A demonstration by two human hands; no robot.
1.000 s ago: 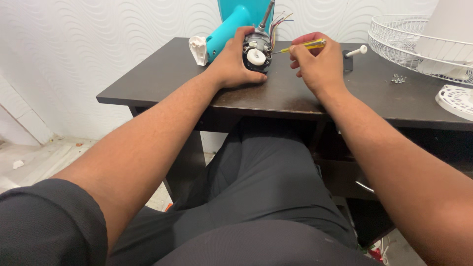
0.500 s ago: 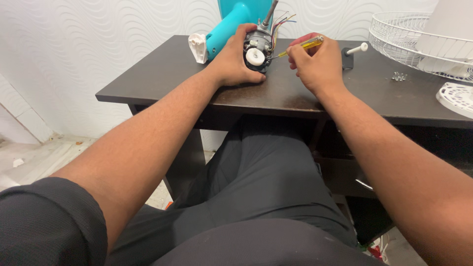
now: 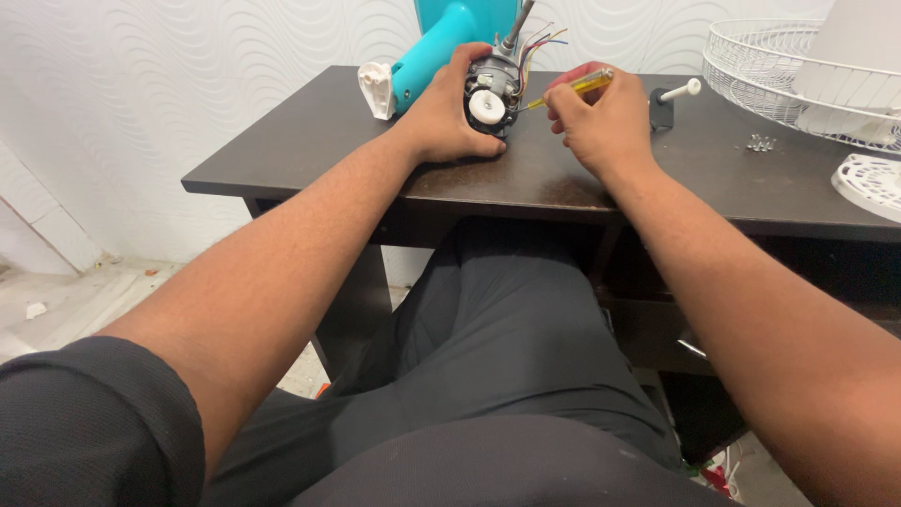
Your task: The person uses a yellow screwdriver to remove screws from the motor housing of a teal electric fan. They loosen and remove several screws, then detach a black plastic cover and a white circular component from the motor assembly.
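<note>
Both arms stretch forward from the bottom of the view, over the lap in dark trousers, and the forearms are bare. The left hand [image 3: 449, 113] lies on the dark table [image 3: 310, 141] with the wrist low and the fingers curled around the fan motor [image 3: 491, 94]. The thumb reaches along the table below the motor and the other fingers wrap over the top, so the hand is closed firmly on it.

The motor is a short round body of grey metal with a white plastic disc on the end which faces the camera. A thin metal shaft [image 3: 517, 23] rises from it at a slant, and several thin coloured wires [image 3: 540, 42] come out on its right side. The motor is at the far middle of the table, joined to a turquoise plastic fan neck [image 3: 427, 56] which ends in a white plastic piece [image 3: 378, 89] on the left.

The right hand [image 3: 605, 122] is lifted a little above the table, with the fingers bent into a loose fist. It pinches a small screwdriver [image 3: 572, 89] with a clear yellow handle. The thin metal tip points left and meets the right side of the motor, near the wires.

The table top is smooth, dark brown and a bit shiny. To the right of the hand lies a black part with a white knob [image 3: 671, 99]. Further right there are some small metal screws [image 3: 760, 143], a white wire fan guard [image 3: 798, 75] and a white plastic slotted disc [image 3: 868, 183]. The wall [image 3: 188, 75] behind is white with a wavy relief pattern.
</note>
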